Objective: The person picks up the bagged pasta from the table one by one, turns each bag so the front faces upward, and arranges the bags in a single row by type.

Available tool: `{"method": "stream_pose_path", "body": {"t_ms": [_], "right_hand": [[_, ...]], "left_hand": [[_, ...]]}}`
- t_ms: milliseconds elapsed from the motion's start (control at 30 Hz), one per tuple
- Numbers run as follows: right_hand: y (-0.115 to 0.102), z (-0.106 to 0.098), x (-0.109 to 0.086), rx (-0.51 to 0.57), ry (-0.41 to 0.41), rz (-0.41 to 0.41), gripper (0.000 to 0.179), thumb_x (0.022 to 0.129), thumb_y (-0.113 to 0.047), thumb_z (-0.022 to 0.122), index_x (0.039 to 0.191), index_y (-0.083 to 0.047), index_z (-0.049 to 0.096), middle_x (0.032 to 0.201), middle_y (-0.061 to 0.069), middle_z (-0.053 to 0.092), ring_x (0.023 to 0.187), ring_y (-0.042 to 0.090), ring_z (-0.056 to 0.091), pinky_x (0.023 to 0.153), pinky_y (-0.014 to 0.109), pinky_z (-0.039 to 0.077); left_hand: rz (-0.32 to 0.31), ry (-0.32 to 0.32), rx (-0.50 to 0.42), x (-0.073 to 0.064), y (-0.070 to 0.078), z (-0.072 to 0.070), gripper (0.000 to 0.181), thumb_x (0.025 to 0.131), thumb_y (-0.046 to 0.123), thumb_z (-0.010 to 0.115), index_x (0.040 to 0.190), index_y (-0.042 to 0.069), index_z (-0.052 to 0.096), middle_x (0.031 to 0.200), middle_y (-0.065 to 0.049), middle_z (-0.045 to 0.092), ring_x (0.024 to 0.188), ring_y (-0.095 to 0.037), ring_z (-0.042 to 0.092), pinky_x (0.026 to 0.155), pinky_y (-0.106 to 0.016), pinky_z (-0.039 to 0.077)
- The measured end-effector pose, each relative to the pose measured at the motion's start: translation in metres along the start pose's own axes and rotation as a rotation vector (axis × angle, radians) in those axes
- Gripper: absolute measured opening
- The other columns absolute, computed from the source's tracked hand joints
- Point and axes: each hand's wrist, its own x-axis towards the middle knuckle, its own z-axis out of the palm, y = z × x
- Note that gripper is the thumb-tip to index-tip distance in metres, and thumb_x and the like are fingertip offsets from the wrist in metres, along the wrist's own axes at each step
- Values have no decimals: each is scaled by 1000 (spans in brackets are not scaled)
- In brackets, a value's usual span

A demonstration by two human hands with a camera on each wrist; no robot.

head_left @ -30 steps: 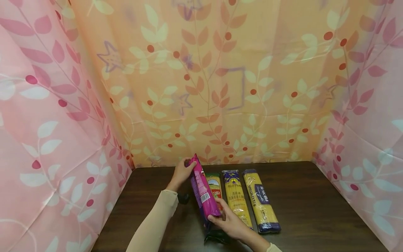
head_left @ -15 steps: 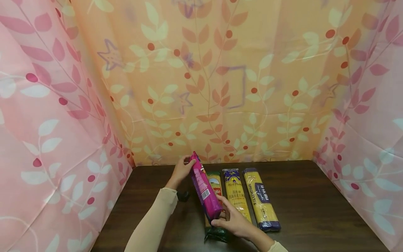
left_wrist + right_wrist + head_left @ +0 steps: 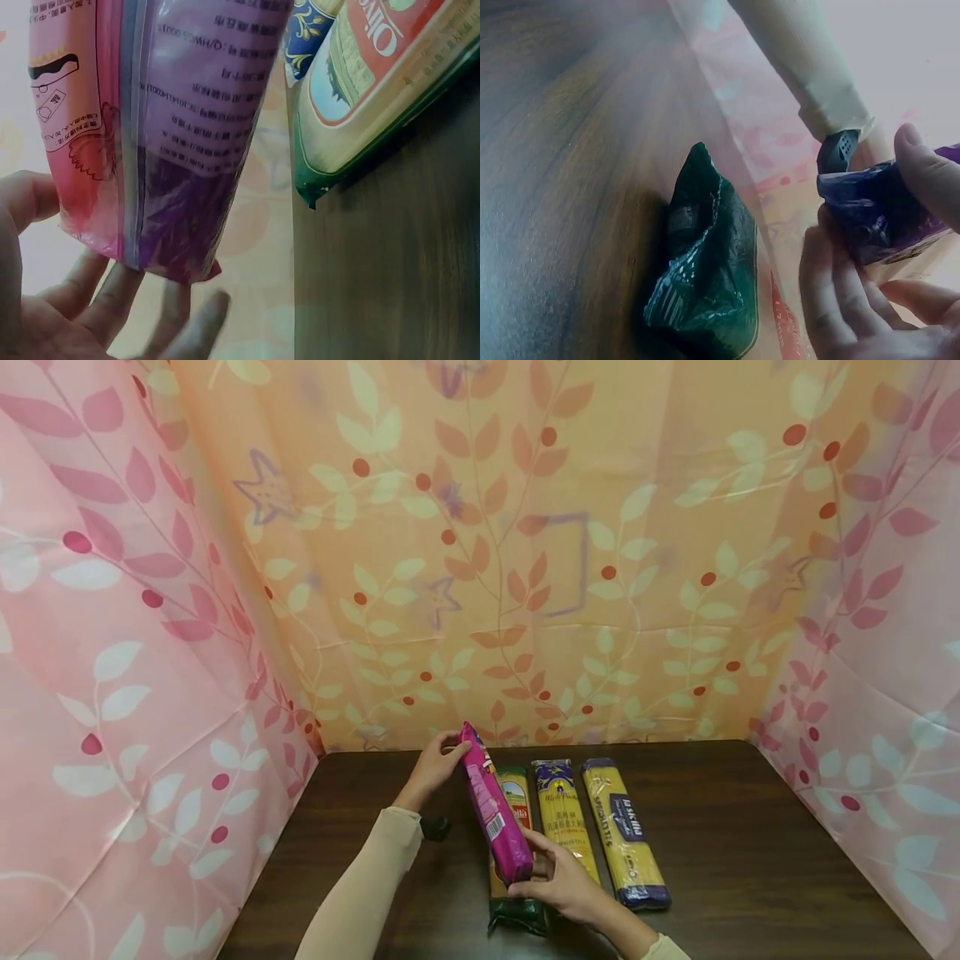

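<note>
Both hands hold a pink and purple plastic packet point(image 3: 497, 818), long and slim, tilted over the table. My left hand point(image 3: 432, 770) grips its far end, thumb on the top side; in the left wrist view several fingers point(image 3: 116, 296) spread below the packet's end. At the near end, my right hand point(image 3: 561, 883) has it between thumb point(image 3: 930, 174) and fingers, around the dark purple wrapper end point(image 3: 877, 210). Under the packet lies a green-ended pasta bag point(image 3: 517, 914), partly covered. In the right wrist view, its crimped green end point(image 3: 712, 277) is close to the right hand.
Right of the green bag lie a yellow pasta pack with a blue top point(image 3: 555, 777) and a spaghetti pack point(image 3: 626, 835), side by side on the dark wooden table point(image 3: 750, 860). Patterned cloth point(image 3: 525, 568) hangs behind and at both sides. A black wrist device point(image 3: 435, 828) sits under the left wrist.
The packet has shifted slightly right and turned in the hands, so more of its printed pink side faces up. More of the green bag's near end shows. The other packs stay put.
</note>
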Motion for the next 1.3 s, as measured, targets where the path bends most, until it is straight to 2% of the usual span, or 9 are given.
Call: {"method": "stream_pose_path", "body": {"t_ms": [100, 267, 467, 633, 867, 1033, 1200, 1300], "right_hand": [[-2, 0, 0, -12, 22, 10, 95, 93, -6, 86, 167, 3, 27, 153, 28, 46, 121, 43, 70, 92, 39, 62], [-9, 1, 1, -30, 19, -5, 95, 91, -3, 86, 167, -3, 29, 146, 31, 42, 123, 45, 68, 93, 42, 62], [-10, -2, 3, -27, -35, -63, 91, 93, 2, 82, 167, -5, 30, 156, 38, 38, 130, 39, 65, 100, 41, 59], [-8, -3, 3, -17, -77, -76, 98, 90, 4, 84, 167, -5, 25, 156, 37, 28, 127, 33, 67, 99, 43, 60], [-7, 2, 0, -72, -52, -32, 103, 89, 0, 86, 170, -14, 25, 161, 39, 25, 116, 33, 73, 92, 42, 62], [-5, 7, 0, -154, -48, -70, 108, 87, -2, 88, 172, -14, 23, 164, 34, 20, 125, 37, 68, 94, 40, 61], [-4, 12, 1, -242, -33, -124, 111, 84, -4, 91, 172, -13, 24, 151, 28, 30, 129, 35, 64, 96, 39, 60], [-3, 14, 2, -302, -25, -173, 112, 83, -5, 92, 171, -10, 24, 146, 28, 34, 128, 34, 64, 97, 37, 60]], "left_hand": [[11, -24, -6, 1, 2, -2, 47, 107, 34, 69, 142, 4, 62, 141, -21, 65, 134, -42, 61, 108, -56, 52], [18, -51, 1, 4, 3, -9, 45, 108, 31, 68, 142, 3, 61, 143, -23, 64, 134, -42, 60, 109, -57, 51], [-17, -69, -24, 5, 0, -13, 44, 106, 35, 70, 138, 6, 63, 143, -23, 64, 133, -41, 60, 112, -59, 48], [-46, -96, -73, 2, -1, -15, 45, 104, 43, 72, 134, 10, 64, 143, -21, 63, 127, -39, 62, 115, -64, 43], [-83, -108, -131, 1, 4, -15, 47, 105, 44, 71, 132, 7, 63, 134, -19, 64, 112, -29, 66, 105, -50, 54], [-98, -91, -105, 0, 7, -17, 46, 105, 43, 70, 130, 6, 64, 128, -17, 66, 109, -28, 66, 99, -46, 56], [-105, -60, -76, 0, 10, -20, 42, 105, 43, 70, 123, 5, 67, 122, -14, 67, 104, -27, 65, 88, -36, 55], [-111, -74, -75, 1, 10, -22, 39, 104, 41, 71, 119, 5, 67, 121, -14, 66, 103, -27, 66, 87, -35, 55]]}}
